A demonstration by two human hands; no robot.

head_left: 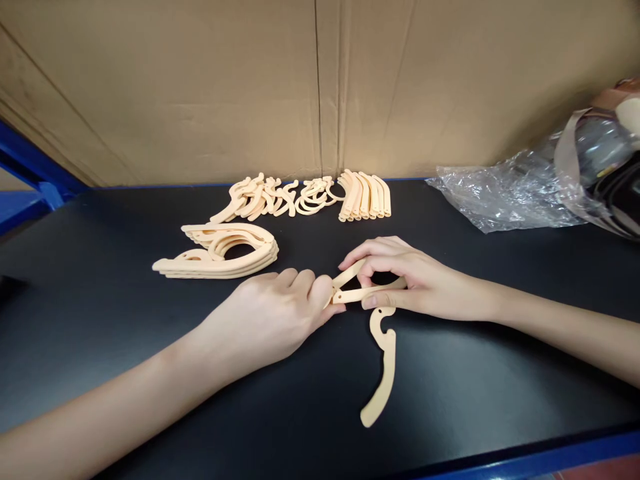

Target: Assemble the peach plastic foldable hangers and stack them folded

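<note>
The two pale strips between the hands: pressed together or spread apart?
Spread apart: the upper strip and lower strip diverge toward the right hand, with black tabletop showing between them.

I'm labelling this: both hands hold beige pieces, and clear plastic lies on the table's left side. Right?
No: the head view shows the plastic on the right side of the table, not left. The left hand and right hand do hold beige pieces.

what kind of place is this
Likely a workshop or storeroom workbench, though little of the room shows. The black work surface has a blue frame, brown cardboard stands behind it, and similar cream parts lie in groups.
</note>
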